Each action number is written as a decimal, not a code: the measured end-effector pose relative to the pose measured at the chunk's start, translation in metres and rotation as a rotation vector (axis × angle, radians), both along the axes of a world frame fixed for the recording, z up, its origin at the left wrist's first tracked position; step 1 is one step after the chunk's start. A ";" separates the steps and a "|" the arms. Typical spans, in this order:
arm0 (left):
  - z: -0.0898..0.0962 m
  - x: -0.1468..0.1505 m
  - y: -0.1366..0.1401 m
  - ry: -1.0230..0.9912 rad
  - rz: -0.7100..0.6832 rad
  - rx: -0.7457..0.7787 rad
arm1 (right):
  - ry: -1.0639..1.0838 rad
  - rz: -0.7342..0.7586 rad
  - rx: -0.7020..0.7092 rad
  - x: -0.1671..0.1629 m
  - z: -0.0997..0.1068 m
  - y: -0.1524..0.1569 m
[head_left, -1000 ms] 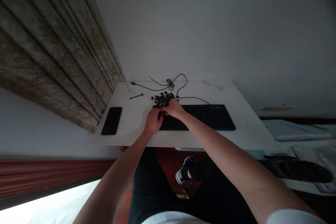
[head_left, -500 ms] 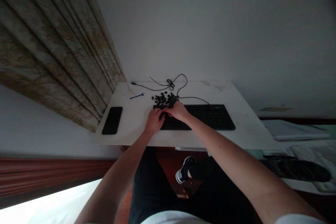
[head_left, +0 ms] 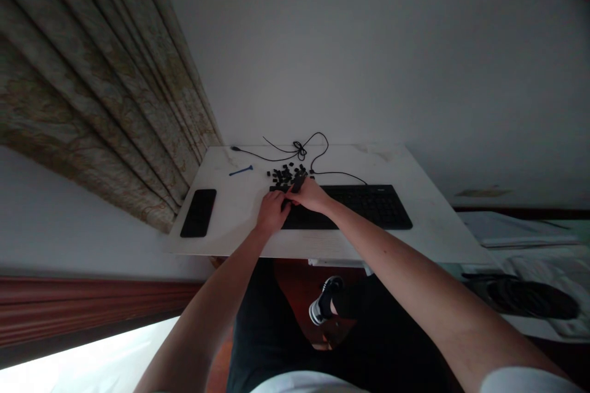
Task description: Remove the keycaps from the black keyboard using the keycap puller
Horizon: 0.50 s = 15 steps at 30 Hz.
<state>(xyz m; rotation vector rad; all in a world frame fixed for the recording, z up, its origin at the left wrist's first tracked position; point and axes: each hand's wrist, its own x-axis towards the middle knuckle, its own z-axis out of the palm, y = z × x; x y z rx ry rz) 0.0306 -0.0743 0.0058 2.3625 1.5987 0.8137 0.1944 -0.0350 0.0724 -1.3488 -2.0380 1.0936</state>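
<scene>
A black keyboard [head_left: 364, 206] lies across the white table in front of me. My left hand [head_left: 271, 213] is bent around the keyboard's left end, with its fingers and thumb on the keys there. Close beside it, my right hand [head_left: 310, 195] is closed on a slim dark tool [head_left: 298, 184], whose tip points down at the left keys. Its exact kind is too dark to make out. A heap of loose black keycaps [head_left: 283, 175] lies just behind the keyboard's left part. The spot under my fingertips is hidden.
Behind the keyboard runs its black cable [head_left: 299, 150], tied in a bundle. A blue stick-like tool [head_left: 241, 170] and a black phone [head_left: 198, 213] lie on the left of the table [head_left: 239, 215]. A patterned curtain [head_left: 138, 73] hangs left; papers [head_left: 520, 230] sit at right.
My right hand has shifted very slightly left, and the dark tool is tilted a little differently. My left hand stays on the keyboard's left end. The view has moved slightly.
</scene>
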 end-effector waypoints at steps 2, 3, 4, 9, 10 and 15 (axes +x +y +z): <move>0.003 0.000 0.001 0.033 -0.020 -0.002 | -0.043 0.000 -0.003 -0.002 0.002 0.001; 0.004 0.000 0.002 0.049 -0.031 -0.003 | -0.056 -0.010 -0.016 -0.003 0.003 0.002; 0.004 0.000 0.002 0.060 -0.037 -0.003 | -0.064 -0.025 -0.035 -0.004 0.004 0.002; -0.001 0.003 0.000 0.003 0.020 0.027 | -0.155 -0.119 -0.072 -0.011 0.010 0.001; -0.003 0.003 0.000 -0.017 0.024 0.036 | -0.191 -0.120 -0.056 -0.012 0.013 0.000; -0.008 0.004 -0.001 -0.065 0.003 0.080 | -0.294 -0.058 0.039 -0.015 0.025 -0.003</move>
